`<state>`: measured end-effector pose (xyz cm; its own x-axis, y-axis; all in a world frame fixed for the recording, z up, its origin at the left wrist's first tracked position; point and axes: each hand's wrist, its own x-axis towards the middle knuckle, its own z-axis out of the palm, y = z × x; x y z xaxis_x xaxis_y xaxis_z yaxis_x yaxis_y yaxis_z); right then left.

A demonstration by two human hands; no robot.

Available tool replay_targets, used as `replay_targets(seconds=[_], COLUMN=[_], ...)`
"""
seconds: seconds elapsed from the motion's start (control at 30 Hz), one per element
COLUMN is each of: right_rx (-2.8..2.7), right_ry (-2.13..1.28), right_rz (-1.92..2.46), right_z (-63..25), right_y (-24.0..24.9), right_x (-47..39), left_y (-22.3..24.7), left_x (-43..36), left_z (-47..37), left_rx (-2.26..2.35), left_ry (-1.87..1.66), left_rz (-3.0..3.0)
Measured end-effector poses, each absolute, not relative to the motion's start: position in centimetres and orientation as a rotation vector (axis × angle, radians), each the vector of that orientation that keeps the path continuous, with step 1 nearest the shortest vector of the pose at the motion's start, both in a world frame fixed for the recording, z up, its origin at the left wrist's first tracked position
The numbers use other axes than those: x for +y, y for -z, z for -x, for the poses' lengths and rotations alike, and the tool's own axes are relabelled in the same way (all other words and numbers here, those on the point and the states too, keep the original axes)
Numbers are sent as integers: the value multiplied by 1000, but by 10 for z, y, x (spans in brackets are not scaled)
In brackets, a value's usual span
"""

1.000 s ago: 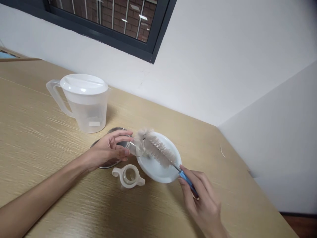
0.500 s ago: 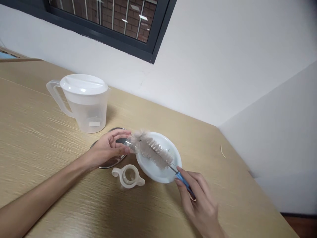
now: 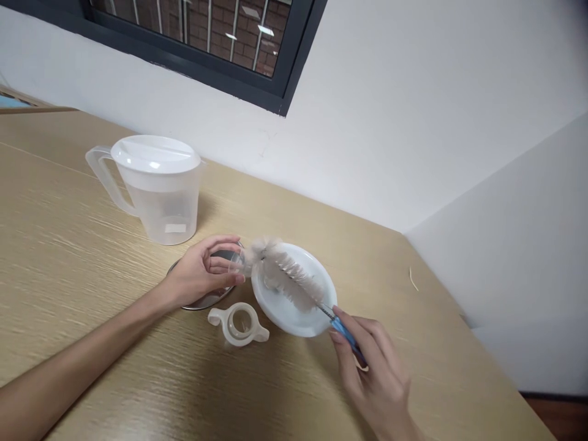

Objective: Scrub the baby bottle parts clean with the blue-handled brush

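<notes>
Worn on my head, the camera looks forward and down over the nearby desk (image 3: 156, 386), with my left hand (image 3: 202, 269) at eight o'clock, right hand (image 3: 370, 361) at five, window (image 3: 197, 33) at eleven.

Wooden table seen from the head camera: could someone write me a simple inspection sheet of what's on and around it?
Surface: pale wood-grain table.
Things in use: long white bristle brush with blue handle; small clear cup, partly hidden by fingers and bristles; white oval bowl beneath the brush.
Also set out: round silver-rimmed dish, pale translucent two-eared ring, lidded translucent plastic pitcher.
Clutter: thin pale strip, far right.
Grippers: bare hands; left hand holds the cup, right hand the brush handle.
Cables: nothing seen.
Surroundings: white wall, dark-framed window.
</notes>
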<state>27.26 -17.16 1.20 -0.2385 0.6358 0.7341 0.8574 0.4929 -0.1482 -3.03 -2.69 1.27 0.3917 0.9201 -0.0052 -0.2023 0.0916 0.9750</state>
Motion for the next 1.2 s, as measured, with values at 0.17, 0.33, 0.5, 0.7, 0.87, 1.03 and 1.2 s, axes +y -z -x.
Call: replay_targets(seconds=[0.17,0.33,0.5,0.7,0.87,1.03,1.2], right_rx=[-1948,-1859,-1977,-1933,-1871,-1967,-1948], right_ry=[384,427,350,373,416,358,375], right_rz=[1312,1332,1243,1344,1336,1266,1298], right_z=[-278,-283,-274,-277,-279,-273,-275], right_y=[-10,-10,-11,-10,-11,-11,-12], right_x=[-164,-162,-169,-162,-163,-169,-165], left_y=[-7,-3,0,-4,-5,-5,-3], left_x=[-24,-22,-21,-20,-20,-22,-24], left_z=[32,32,31,33,33,32,32], left_rx=[735,731,723,734,750,754,735], left_ry=[-1008,-1019,-1006,-1004,-991,-982,-985], left_rz=[-1293,-1319,-1326,-1320,-1345,-1416,-1417])
